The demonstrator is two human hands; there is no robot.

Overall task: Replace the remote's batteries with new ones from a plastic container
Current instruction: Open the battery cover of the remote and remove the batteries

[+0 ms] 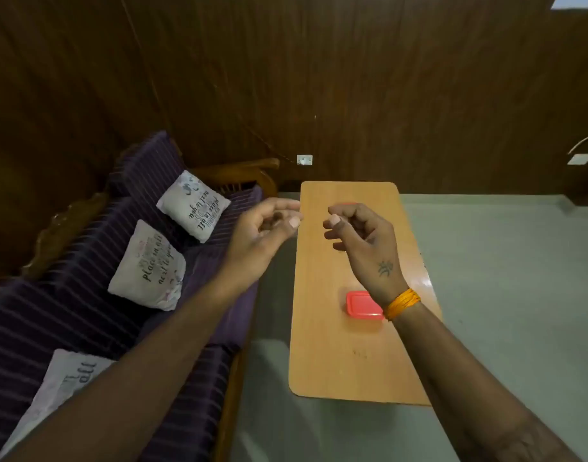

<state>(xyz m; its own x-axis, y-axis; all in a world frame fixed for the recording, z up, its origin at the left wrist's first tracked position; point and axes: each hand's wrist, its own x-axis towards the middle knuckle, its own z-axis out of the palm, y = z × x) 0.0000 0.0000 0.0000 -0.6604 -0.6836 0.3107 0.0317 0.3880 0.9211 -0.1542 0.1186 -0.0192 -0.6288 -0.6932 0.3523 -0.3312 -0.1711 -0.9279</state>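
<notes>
**Both hands up and empty over the table**

The left hand [264, 233] hung in the air with its fingers [286, 208] loosely curled and nothing between them, out past the left edge of the wooden table [322, 361]. The right hand [364, 243] faced it just across the gap, its own fingers [336, 221] half-curled inward and also holding nothing, thumbs nearly pointing at each other. An orange thread band [402, 303] sat on the right wrist.

And the container [360, 305]? It lay on the tabletop well behind the right fingertips, down under the wrist, its red lid on, partly covered by the wrist. A sliver of something red [347, 203] peeked out just beyond the right knuckles; what it was could not be told. No remote showed clearly.

Off beyond the left fingers ran a purple striped sofa [86, 295] with printed cushions [147, 266].
</notes>
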